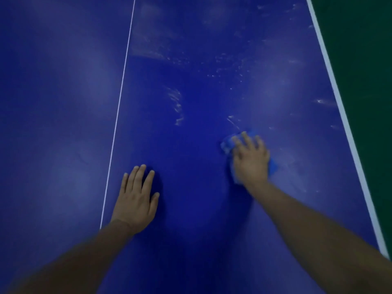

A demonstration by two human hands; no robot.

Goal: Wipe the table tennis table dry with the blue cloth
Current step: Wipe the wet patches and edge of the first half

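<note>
**Q:** What is the state of each hand?
**A:** The right hand (250,160) lies flat on the blue cloth (227,145), fingers spread and fairly straight. It presses the cloth onto the table (63,102) and does not clench it. The left hand (135,200) rests palm-down on bare table with fingers extended, holding nothing, just right of the thin white centre line (118,115).

**Q:** Where is the cloth?
**A:** It is on the right half of the table, bunched under the right palm. Its edges show beyond the fingertips and beside the wrist. It sits between the centre line and the broad white edge stripe (339,107).

**Q:** How should the wipe be performed?
**A:** Judging from the wet marks, apply even palm pressure and work in overlapping passes. Work toward the pale streaks (177,107) ahead of the cloth and the scattered droplets (224,66) farther up. Use the left hand as a brace only. Refold the cloth when it seems saturated, as it is otherwise likely to smear water rather than lift it. Include the patches near the edge stripe.

**Q:** What are the surface and surroundings?
**A:** The top is dark blue, smooth and glossy, with soft light reflections. The area nearest the person appears dry, and the far right section appears wet. The half left of the centre line shows no streaks. Beyond the edge stripe lies what is probably a green floor (364,60). The view is dim and slightly blurred, so fine droplets cannot be confirmed.
</note>
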